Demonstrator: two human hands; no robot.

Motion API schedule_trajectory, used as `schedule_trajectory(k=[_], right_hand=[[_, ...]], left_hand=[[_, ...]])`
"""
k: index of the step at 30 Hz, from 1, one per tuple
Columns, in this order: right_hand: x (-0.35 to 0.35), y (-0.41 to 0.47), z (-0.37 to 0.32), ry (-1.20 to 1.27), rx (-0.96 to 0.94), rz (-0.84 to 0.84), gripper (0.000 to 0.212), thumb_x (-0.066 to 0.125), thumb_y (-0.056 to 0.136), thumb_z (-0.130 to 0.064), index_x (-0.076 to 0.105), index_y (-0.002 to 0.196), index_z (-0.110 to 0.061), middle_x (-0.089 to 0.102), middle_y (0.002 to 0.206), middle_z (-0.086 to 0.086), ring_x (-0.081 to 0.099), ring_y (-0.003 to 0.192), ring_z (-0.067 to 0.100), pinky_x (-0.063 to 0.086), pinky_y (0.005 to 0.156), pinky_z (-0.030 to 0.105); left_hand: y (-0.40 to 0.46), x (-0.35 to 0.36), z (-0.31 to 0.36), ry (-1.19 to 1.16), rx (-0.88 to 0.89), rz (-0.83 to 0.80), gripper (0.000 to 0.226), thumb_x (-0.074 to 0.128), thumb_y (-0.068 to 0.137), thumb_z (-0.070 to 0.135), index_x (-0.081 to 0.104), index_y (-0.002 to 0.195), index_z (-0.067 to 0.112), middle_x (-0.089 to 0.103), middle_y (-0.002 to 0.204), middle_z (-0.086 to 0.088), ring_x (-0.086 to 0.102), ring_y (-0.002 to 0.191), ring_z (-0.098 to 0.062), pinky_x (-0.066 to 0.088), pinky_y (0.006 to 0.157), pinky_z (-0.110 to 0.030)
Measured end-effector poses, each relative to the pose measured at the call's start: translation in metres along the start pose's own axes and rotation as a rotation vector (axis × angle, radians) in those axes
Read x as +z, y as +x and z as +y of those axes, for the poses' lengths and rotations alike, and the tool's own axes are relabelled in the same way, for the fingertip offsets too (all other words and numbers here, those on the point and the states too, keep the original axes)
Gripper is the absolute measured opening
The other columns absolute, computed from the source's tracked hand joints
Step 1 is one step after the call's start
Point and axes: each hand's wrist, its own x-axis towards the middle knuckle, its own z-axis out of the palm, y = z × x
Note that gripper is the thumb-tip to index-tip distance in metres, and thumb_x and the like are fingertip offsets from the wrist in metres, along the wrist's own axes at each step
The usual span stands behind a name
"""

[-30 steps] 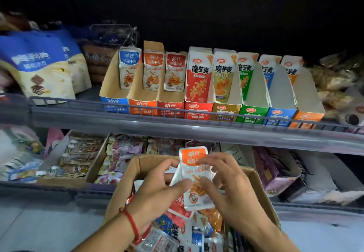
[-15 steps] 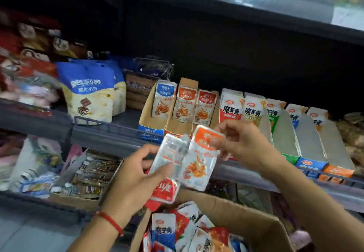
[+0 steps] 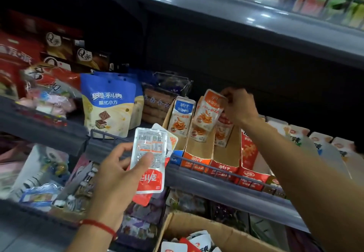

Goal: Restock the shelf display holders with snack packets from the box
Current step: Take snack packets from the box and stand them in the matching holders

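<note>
A grey metal shelf with a wire front rail carries a row of cardboard display holders, and below it, at the bottom edge, stands the open brown cardboard box of loose snack packets. On the shelf, the orange-fronted cardboard holder sits between a blue-fronted one and a red-fronted one, with a matching packet already standing at its back. The right hand is the nearer one to it: its fingers pinch the top edge of an orange-and-white foil snack packet, which hangs tilted, long axis roughly upright, directly over that holder's slot, so the coming move looks like a short drop down and forward. The left hand, lower and well apart, grips a small fan of red-and-white foil packets, thumb pressed across the printed back.
</note>
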Motion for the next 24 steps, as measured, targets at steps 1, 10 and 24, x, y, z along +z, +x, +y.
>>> schedule_trajectory(k=[1, 10, 24], right_hand=[[0.007, 0.001, 0.001, -0.034, -0.009, -0.035, 0.020, 0.059, 0.103, -0.020, 0.069, 0.120, -0.019, 0.072, 0.115, 0.003, 0.068, 0.101, 0.016, 0.050, 0.080, 0.025], [0.044, 0.000, 0.018, -0.234, -0.073, -0.104, 0.022, 0.057, 0.104, -0.027, 0.070, 0.121, -0.021, 0.073, 0.116, 0.005, 0.072, 0.099, 0.022, 0.059, 0.084, 0.037], [0.006, -0.140, -0.034, -0.176, -0.799, -0.442, 0.081, 0.045, 0.093, -0.077, 0.030, 0.157, -0.031, 0.030, 0.163, -0.006, 0.030, 0.148, 0.009, 0.028, 0.120, 0.035]], left_hand=[[0.001, 0.001, 0.001, -0.003, -0.003, -0.002, 0.024, 0.077, 0.085, 0.022, 0.066, 0.106, 0.025, 0.080, 0.086, 0.002, 0.078, 0.071, -0.024, 0.062, 0.067, -0.047], [0.006, 0.005, 0.003, -0.028, -0.017, -0.022, 0.022, 0.078, 0.085, 0.021, 0.066, 0.104, 0.022, 0.080, 0.085, -0.001, 0.077, 0.071, -0.029, 0.062, 0.071, -0.056], [-0.004, 0.024, 0.006, -0.088, -0.053, -0.028, 0.026, 0.081, 0.081, 0.015, 0.064, 0.101, 0.017, 0.079, 0.079, -0.007, 0.075, 0.063, -0.027, 0.060, 0.057, -0.039]])
